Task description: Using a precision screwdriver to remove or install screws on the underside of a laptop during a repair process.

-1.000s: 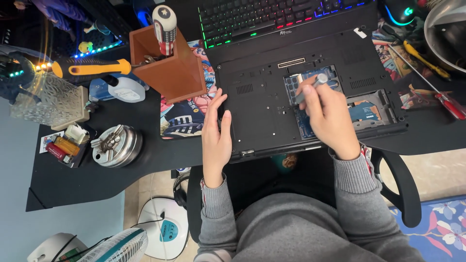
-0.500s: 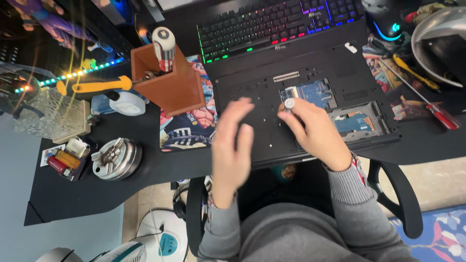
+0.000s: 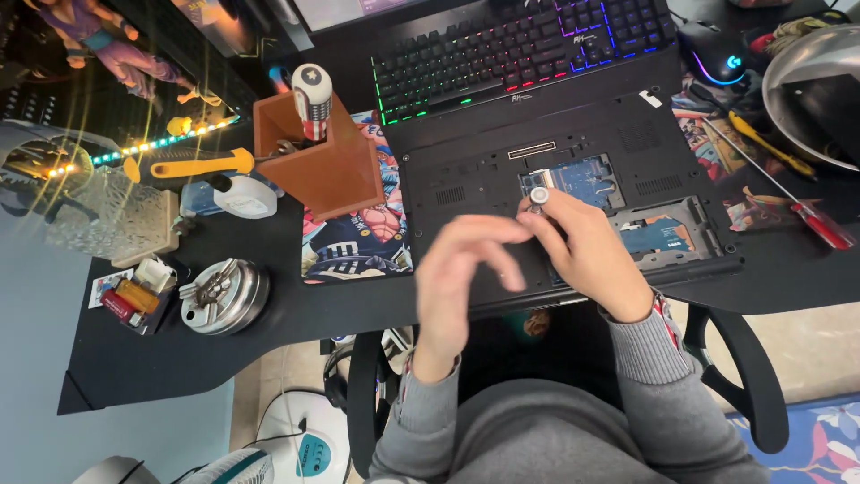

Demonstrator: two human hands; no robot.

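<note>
Black desk (image 3: 161,358) carried an upturned laptop (image 3: 502,188) with its bay uncovered. Since a second earlier, the left hand (image 3: 457,287) had lifted off the case, blurred, fingers loose and holding nothing. The right hand (image 3: 587,255) pinched a small silver-capped tool (image 3: 538,196) over the circuit board (image 3: 582,179); its tip was hidden.

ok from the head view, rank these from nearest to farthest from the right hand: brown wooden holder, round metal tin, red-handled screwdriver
From the right hand:
1. Brown wooden holder, up on the left beside the laptop.
2. Red-handled screwdriver, at the far right of the desk.
3. Round metal tin, far left near the desk's front edge.
</note>
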